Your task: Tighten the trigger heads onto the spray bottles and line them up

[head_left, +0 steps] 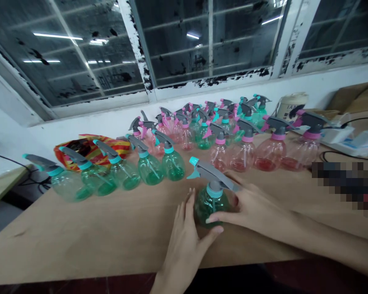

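A green spray bottle (209, 204) with a grey trigger head and teal nozzle stands upright on the wooden table (110, 241), near its front edge. My left hand (184, 241) lies against the bottle's left side, fingers stretched up and thumb under the base. My right hand (248, 208) wraps around the bottle's right side, thumb across the front. Both hands cup the same bottle.
A row of green spray bottles (125, 171) stands to the left behind my hands. Several pink bottles (254, 151) and more green ones crowd the back by the wall. A red-yellow bag (92, 149) lies at back left. Boxes and cables sit at right.
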`<state>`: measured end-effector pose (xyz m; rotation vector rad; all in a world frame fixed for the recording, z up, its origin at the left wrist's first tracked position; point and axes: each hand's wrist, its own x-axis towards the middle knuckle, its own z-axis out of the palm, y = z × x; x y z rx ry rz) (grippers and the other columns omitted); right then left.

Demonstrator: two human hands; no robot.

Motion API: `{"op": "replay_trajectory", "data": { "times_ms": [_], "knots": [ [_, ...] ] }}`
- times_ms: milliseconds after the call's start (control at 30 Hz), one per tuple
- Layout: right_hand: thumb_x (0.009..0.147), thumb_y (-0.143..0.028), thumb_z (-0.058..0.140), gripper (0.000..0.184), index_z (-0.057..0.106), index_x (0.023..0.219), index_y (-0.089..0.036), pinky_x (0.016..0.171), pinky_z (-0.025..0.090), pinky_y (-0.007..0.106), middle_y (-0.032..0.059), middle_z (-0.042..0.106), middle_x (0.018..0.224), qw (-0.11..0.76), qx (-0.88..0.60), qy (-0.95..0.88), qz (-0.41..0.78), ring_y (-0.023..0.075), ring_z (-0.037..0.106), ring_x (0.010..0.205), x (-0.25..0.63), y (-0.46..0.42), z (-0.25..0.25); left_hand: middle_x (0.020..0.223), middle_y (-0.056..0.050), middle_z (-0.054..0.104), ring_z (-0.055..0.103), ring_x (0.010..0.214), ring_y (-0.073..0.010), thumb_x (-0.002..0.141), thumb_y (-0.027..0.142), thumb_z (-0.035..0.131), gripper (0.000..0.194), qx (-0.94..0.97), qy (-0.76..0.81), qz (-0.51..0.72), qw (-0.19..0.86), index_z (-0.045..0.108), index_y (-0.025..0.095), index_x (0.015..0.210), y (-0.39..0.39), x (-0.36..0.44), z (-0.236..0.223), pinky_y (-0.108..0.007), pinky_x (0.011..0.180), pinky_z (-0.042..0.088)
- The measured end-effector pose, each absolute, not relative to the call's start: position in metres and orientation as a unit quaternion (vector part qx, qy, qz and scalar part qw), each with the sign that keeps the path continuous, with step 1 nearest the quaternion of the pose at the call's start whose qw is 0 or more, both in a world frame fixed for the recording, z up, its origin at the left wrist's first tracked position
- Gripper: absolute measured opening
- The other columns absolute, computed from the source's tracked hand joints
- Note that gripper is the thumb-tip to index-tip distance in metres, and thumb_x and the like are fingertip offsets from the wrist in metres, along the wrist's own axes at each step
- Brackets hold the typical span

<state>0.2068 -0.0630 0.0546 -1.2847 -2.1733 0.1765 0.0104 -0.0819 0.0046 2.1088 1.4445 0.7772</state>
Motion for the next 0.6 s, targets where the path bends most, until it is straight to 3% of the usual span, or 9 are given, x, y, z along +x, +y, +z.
{"op": "replay_trajectory", "data": {
  "times_ms": [167, 333, 433, 600],
  "knots": [
    [0.070, -0.063, 0.071, 0.068, 0.056, 0.124, -0.024, 0.093, 0.052, 0.046, 0.0105, 0.059, 0.124, 0.402, -0.459, -0.777, 0.152, 0.0304, 0.059, 0.114, 0.217, -0.052, 0.057, 0.147, -0.011, 0.046, 0.043, 0.134, -0.0306, 0.087, 0.045, 0.063, 0.073, 0.769, 0.517, 0.290, 0.240, 0.027, 0.027, 0.148, -0.086, 0.020, 0.000, -0.053, 0.106, 0.041],
    [0.083, -0.048, 0.066, 0.039, 0.059, 0.115, -0.027, 0.083, 0.055, 0.039, 0.0032, 0.067, 0.103, 0.473, -0.359, -0.732, 0.336, 0.0221, 0.066, 0.093, 0.208, -0.038, 0.055, 0.148, -0.015, 0.044, 0.044, 0.134, -0.0337, 0.087, 0.052, 0.061, 0.081, 0.803, 0.498, 0.242, 0.220, 0.020, 0.024, 0.151, -0.087, 0.025, -0.001, -0.055, 0.103, 0.044],
    [0.087, -0.037, 0.060, 0.027, 0.063, 0.111, -0.026, 0.083, 0.054, 0.039, 0.0014, 0.068, 0.090, 0.496, -0.341, -0.708, 0.370, 0.0191, 0.066, 0.081, 0.200, -0.034, 0.052, 0.151, -0.015, 0.040, 0.040, 0.137, -0.0327, 0.086, 0.052, 0.063, 0.085, 0.818, 0.482, 0.241, 0.204, 0.017, 0.024, 0.152, -0.083, 0.022, -0.002, -0.054, 0.105, 0.042],
    [0.087, -0.027, 0.056, 0.032, 0.063, 0.118, -0.029, 0.080, 0.054, 0.039, -0.0004, 0.069, 0.087, 0.496, -0.331, -0.722, 0.351, 0.0169, 0.063, 0.069, 0.195, -0.029, 0.048, 0.155, -0.022, 0.028, 0.026, 0.143, -0.0370, 0.075, 0.063, 0.069, 0.107, 0.860, 0.465, 0.174, 0.116, 0.011, 0.016, 0.152, -0.074, 0.006, -0.007, -0.062, 0.110, 0.031]
  ]
}}
